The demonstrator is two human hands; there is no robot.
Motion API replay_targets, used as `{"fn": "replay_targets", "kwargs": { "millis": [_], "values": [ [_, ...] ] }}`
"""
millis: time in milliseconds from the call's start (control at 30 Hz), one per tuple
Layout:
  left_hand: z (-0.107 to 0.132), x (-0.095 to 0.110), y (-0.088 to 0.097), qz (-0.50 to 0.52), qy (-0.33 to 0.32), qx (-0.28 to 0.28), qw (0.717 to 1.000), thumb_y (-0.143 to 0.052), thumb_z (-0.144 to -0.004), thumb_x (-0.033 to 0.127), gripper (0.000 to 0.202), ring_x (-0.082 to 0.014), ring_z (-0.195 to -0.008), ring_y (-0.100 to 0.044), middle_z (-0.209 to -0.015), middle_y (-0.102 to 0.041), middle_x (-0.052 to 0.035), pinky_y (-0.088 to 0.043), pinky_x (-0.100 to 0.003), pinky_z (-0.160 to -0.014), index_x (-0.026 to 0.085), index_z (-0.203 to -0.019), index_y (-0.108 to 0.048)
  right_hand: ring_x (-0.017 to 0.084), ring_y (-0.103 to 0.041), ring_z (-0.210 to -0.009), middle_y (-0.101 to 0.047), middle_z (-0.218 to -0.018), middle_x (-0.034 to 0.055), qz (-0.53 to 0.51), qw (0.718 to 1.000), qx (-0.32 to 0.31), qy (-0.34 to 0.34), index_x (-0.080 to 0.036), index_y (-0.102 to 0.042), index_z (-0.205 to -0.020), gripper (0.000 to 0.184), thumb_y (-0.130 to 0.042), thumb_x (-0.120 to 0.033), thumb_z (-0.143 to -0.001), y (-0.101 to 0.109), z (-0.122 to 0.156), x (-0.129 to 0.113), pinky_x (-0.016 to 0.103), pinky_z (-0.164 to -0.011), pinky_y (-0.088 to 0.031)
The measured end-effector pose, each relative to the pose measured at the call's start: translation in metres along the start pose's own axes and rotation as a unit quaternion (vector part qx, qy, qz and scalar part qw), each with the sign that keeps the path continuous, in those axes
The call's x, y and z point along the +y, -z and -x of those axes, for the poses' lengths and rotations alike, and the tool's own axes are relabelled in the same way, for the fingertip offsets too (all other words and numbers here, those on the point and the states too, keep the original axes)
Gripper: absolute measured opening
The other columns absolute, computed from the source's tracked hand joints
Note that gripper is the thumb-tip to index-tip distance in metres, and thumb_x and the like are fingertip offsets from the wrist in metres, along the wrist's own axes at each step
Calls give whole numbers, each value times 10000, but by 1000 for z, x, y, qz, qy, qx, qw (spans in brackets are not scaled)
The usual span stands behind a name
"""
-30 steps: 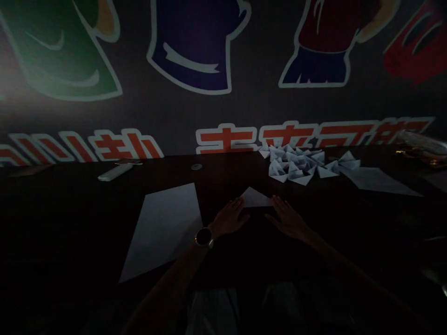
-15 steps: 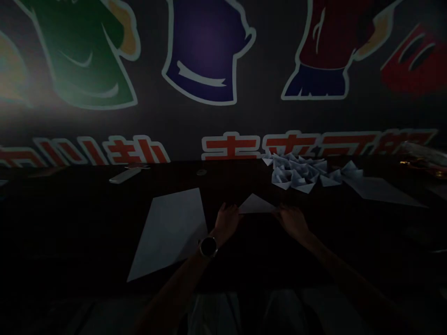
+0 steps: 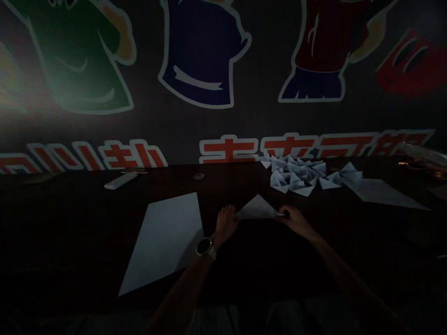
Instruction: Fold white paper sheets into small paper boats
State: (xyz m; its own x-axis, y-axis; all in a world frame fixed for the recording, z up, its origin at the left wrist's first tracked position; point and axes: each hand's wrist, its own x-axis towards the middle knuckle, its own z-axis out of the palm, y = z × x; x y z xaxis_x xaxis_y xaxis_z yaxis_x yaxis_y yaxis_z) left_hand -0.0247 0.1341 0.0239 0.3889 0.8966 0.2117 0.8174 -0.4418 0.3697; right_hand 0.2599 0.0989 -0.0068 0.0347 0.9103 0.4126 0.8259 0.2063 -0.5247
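A folded white paper triangle (image 3: 257, 208) lies on the dark table between my hands, its point toward the wall. My left hand (image 3: 226, 222) has gathered fingers at its left corner, and my right hand (image 3: 292, 220) pinches its right corner. A watch (image 3: 206, 248) sits on my left wrist. Left of the triangle lies a flat white paper sheet (image 3: 162, 242), near my left hand but apart from it. A pile of several folded paper boats (image 3: 293, 177) sits farther ahead, out of reach of my fingers.
Another flat paper sheet (image 3: 382, 194) lies right of the pile. A white remote-like object (image 3: 120, 180) and a small round disc (image 3: 199, 176) rest near the table's far edge. A plastic bag (image 3: 422, 156) lies far right. A cartoon mural covers the wall behind.
My hands have moved from lying flat beside the paper to holding its two side corners. The triangle now sits a little nearer and shows a taller point. The view has shifted slightly.
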Motion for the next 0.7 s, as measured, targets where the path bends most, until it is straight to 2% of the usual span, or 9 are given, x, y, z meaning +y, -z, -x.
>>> {"fn": "replay_targets", "kwargs": {
  "millis": [100,167,267,333,367,500,600,667,700],
  "values": [
    [-4,-4,1,43,7,-27,999,-553,-830,234,154,-174,-922,-579,-989,-626,-25,-421,-283,-795,212,-980,-525,185,-592,-694,-631,-698,1,-141,989,14,-48,-203,-603,-761,301,-646,-484,-664,8,0,-6,305,-651,-454],
    [-6,-6,3,108,-7,-27,994,-600,-794,251,224,-164,-885,-585,-979,-629,-20,-430,-264,-761,206,-1003,-534,165,-583,-634,-622,-657,-14,-239,965,40,-101,-195,-626,-811,332,-696,-459,-622,14,-1,-11,279,-593,-447],
    [-7,-4,8,254,-49,-49,965,-652,-737,273,297,-165,-856,-576,-945,-634,-20,-430,-248,-727,167,-1005,-582,139,-568,-570,-617,-621,-12,-403,892,81,-188,-183,-646,-729,309,-759,-413,-557,21,-2,-15,257,-539,-448],
    [-7,0,11,303,-46,-80,948,-648,-734,347,260,-163,-774,-570,-804,-632,-2,-415,-239,-665,138,-887,-644,136,-578,-579,-627,-649,-5,-475,847,110,-213,-193,-639,-688,296,-770,-410,-534,23,-3,-15,261,-545,-470],
    [-6,3,13,315,-34,-91,944,-642,-732,389,269,-155,-723,-560,-727,-612,10,-400,-234,-633,130,-804,-662,135,-582,-584,-628,-662,-8,-493,835,118,-216,-204,-637,-698,295,-762,-419,-540,24,-3,-16,266,-555,-482],
    [-3,12,18,367,-26,-65,927,-617,-738,458,356,-106,-610,-507,-628,-548,20,-371,-225,-586,131,-602,-650,115,-555,-542,-602,-654,-26,-523,812,164,-200,-235,-610,-708,264,-720,-436,-577,28,-8,-20,265,-531,-489],
    [-1,14,23,415,-42,-53,907,-614,-725,529,419,-110,-616,-517,-682,-573,-10,-399,-235,-601,134,-589,-650,74,-431,-437,-517,-564,-47,-533,813,175,-157,-227,-584,-640,243,-719,-423,-593,34,-18,-30,210,-399,-370],
    [2,15,27,460,-49,-101,881,-612,-702,595,469,-147,-698,-564,-783,-622,-47,-432,-260,-659,131,-691,-680,53,-316,-396,-438,-512,-64,-531,824,158,-116,-221,-578,-605,261,-720,-441,-605,41,-27,-40,199,-365,-278],
    [4,16,29,495,-56,-152,854,-570,-713,642,537,-174,-756,-585,-848,-642,-74,-443,-287,-708,123,-783,-689,51,-282,-396,-416,-501,-68,-529,830,147,-98,-221,-586,-603,272,-723,-457,-604,44,-31,-46,202,-368,-259]
  ]
}}
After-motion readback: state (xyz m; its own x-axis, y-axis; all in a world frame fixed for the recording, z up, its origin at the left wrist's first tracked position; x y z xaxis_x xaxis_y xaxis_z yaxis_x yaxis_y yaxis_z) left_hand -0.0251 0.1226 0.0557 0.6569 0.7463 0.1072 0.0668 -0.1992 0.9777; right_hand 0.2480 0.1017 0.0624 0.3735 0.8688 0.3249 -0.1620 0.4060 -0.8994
